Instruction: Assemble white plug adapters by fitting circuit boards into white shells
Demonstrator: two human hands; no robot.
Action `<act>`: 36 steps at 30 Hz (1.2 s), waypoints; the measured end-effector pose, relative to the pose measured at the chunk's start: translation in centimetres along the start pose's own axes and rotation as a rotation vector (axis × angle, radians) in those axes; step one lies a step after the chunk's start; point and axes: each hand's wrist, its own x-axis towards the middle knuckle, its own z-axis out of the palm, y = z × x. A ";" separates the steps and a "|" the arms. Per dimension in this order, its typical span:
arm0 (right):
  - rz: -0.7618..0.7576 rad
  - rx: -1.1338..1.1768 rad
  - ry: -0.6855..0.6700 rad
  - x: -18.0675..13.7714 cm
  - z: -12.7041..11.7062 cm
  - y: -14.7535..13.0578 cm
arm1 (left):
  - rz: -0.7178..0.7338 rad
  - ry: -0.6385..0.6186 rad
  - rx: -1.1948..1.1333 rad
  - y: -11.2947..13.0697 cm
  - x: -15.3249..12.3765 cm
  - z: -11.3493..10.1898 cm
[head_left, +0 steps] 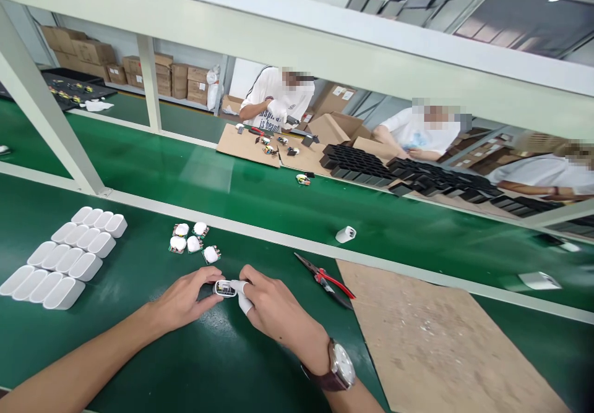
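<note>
Between my two hands is a white oval plastic housing [224, 289], its open end towards me and electronic parts showing inside. My left hand [192, 295] pinches its left side between thumb and fingers. On the other side, my right hand [269, 305], with white finger cots on some fingers and a watch at the wrist, grips the housing's right edge. Just beyond lie several small circuit boards with white tops [193, 243]. Rows of white oval housings [62, 258] stand at the left. Red-and-black long-nose pliers [325, 279] rest right of my hands.
A worn brown board [445, 339] covers the right of the green bench. Behind a white rail [260, 237] runs a green conveyor belt carrying a white housing [346, 234]. A slanted frame post [55, 104] rises at left. Several co-workers sit opposite beside black trays [357, 164].
</note>
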 end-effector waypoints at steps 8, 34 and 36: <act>0.004 0.047 0.086 -0.5 0.4 0.0 | -0.014 -0.004 0.008 0.3 0.1 -0.2; 0.200 0.096 0.315 0.1 5.9 4.3 | 0.216 0.026 0.183 0.6 0.4 -0.4; 0.178 0.058 0.342 0.0 6.6 4.5 | 0.175 0.044 0.187 0.5 0.2 -0.4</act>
